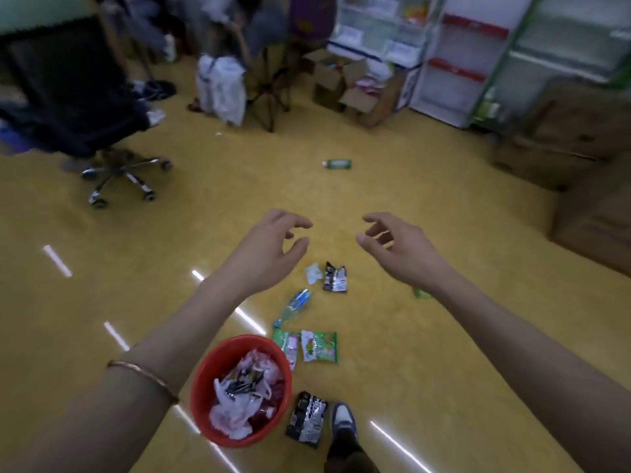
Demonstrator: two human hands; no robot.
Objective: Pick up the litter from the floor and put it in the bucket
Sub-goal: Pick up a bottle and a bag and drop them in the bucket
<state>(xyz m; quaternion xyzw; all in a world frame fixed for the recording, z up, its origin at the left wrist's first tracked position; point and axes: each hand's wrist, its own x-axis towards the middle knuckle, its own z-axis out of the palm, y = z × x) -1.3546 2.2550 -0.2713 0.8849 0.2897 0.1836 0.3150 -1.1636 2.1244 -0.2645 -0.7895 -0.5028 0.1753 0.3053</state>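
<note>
Hovering above the yellow floor [444, 353], the left hand [269, 247] and right hand [399, 247] hang loosely curled, holding nothing; wrappers [319, 346] and a crushed bottle [295, 307] lie beside the red bucket [201, 377], already part-filled

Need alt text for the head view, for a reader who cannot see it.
Left hand and right hand reach forward, empty and open, above a yellow floor strewn with wrappers and a crushed bottle. A red bucket holding litter stands near a shoe.
</note>
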